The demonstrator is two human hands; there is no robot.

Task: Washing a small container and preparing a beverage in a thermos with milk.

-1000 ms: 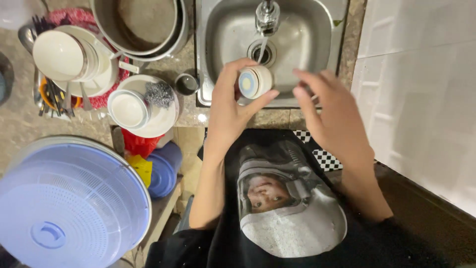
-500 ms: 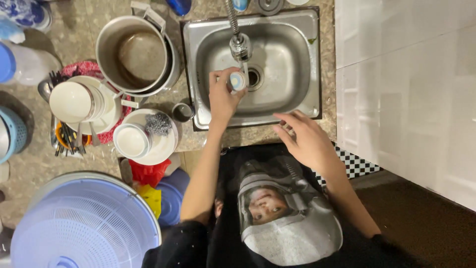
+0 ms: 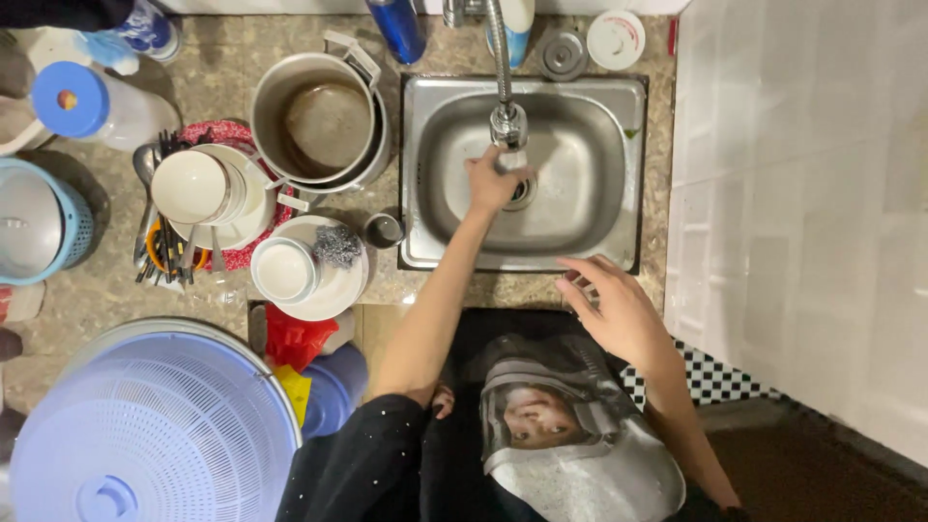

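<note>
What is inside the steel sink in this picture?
Inside the sink, the left hand reaches under the faucet, beside the drain. Whatever the hand holds is covered by it, so cannot be told.

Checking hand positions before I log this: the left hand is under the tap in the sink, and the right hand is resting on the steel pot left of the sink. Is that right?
Not quite. The left hand is under the tap in the sink, but the right hand hovers open at the sink's near edge, not on the steel pot. The head view shows this.

2 hands [image 3: 493,184], 1 sink [image 3: 580,208], 1 pot [image 3: 324,121].
</note>
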